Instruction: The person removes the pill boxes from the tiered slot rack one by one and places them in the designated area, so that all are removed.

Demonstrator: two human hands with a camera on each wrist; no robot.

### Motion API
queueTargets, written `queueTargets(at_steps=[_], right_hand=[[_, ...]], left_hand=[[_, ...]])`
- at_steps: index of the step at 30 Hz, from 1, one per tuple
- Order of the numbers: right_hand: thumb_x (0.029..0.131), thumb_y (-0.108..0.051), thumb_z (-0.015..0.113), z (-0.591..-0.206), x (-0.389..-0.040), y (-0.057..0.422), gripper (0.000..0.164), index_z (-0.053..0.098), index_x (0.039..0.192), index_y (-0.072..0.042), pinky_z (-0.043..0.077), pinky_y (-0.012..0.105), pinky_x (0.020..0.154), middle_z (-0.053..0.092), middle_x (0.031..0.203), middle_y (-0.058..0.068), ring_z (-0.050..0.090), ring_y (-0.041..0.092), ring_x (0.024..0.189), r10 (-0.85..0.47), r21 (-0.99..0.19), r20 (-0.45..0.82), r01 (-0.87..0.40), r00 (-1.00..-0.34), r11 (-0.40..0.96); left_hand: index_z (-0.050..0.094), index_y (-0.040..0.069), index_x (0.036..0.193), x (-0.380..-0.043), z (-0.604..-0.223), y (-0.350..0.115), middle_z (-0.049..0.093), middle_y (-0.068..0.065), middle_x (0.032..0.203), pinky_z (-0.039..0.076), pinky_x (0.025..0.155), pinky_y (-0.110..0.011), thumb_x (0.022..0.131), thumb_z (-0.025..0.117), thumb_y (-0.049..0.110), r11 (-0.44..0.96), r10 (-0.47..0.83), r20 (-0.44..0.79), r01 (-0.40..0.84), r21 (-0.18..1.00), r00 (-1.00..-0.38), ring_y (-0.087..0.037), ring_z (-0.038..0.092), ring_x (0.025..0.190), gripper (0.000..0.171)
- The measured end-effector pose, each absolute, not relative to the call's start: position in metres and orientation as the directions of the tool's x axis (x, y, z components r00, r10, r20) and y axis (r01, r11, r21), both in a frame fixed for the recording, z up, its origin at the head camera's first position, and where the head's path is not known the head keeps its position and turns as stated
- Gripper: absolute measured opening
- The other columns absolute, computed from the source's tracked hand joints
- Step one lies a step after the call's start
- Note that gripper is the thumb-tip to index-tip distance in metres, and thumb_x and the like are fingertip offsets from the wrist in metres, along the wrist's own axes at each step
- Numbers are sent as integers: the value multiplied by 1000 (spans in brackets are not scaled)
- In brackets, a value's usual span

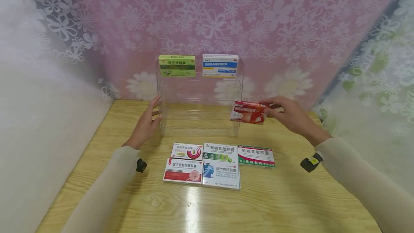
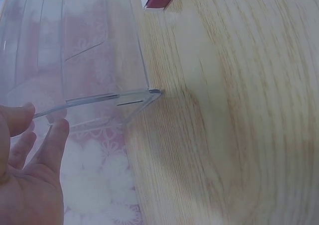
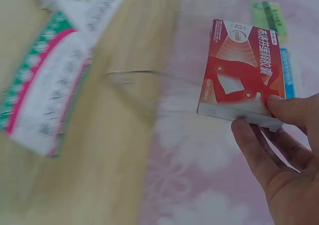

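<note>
My right hand [image 1: 286,112] pinches a red medicine box [image 1: 248,113] by its right end, thumb in front and fingers behind. The box is held up beside the right edge of a clear plastic display rack [image 1: 200,130]. In the right wrist view the red box [image 3: 244,68] shows its printed front and a white side. My left hand [image 1: 147,123] holds the rack's left side edge; thumb and fingers [image 2: 56,135] lie on either side of that edge in the left wrist view. A green medicine box [image 1: 177,66] and a blue-and-white medicine box [image 1: 220,66] stand in the rack's top tier.
Several medicine boxes lie flat on the wooden table [image 1: 129,197] before the rack, among them a green-and-pink box [image 1: 256,156], a blue-and-white box [image 1: 221,176] and a red-and-white box [image 1: 183,171]. A pink floral curtain [image 1: 207,17] hangs behind the rack.
</note>
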State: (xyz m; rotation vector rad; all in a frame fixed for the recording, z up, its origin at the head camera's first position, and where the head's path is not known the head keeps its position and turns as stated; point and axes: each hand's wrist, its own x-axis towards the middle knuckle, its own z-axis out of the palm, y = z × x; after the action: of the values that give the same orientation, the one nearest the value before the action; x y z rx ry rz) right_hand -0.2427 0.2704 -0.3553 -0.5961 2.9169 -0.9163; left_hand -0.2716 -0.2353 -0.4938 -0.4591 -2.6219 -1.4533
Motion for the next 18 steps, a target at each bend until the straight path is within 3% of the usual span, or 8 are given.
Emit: queueTargets(at_steps=[6, 13, 18], right_hand=[[112, -20, 65, -404, -213, 313, 38, 65, 146, -3, 68, 40, 90, 69, 140, 21, 73, 38, 119, -403, -675, -36, -274, -915, 685], [113, -18, 63, -451, -182, 335, 39, 63, 145, 3, 68, 41, 90, 59, 147, 30, 76, 22, 111, -459, -811, -218, -101, -861, 576], [112, -15, 64, -475, -165, 339, 37, 63, 141, 7, 69, 41, 88, 54, 141, 31, 77, 21, 109, -496, -856, -258, -42, -829, 515]], left_hand=[[6, 48, 174, -271, -492, -234, 28, -21, 178, 52, 112, -70, 115, 53, 9, 507, 206, 220, 296, 809, -954, -54, 52, 146, 85], [5, 48, 174, -269, -491, -234, 26, -18, 179, 51, 113, -70, 115, 53, 9, 516, 203, 208, 285, 808, -957, -54, 51, 147, 85], [4, 49, 174, -269, -490, -234, 26, -18, 179, 50, 113, -71, 115, 53, 10, 526, 199, 206, 282, 803, -958, -53, 51, 147, 85]])
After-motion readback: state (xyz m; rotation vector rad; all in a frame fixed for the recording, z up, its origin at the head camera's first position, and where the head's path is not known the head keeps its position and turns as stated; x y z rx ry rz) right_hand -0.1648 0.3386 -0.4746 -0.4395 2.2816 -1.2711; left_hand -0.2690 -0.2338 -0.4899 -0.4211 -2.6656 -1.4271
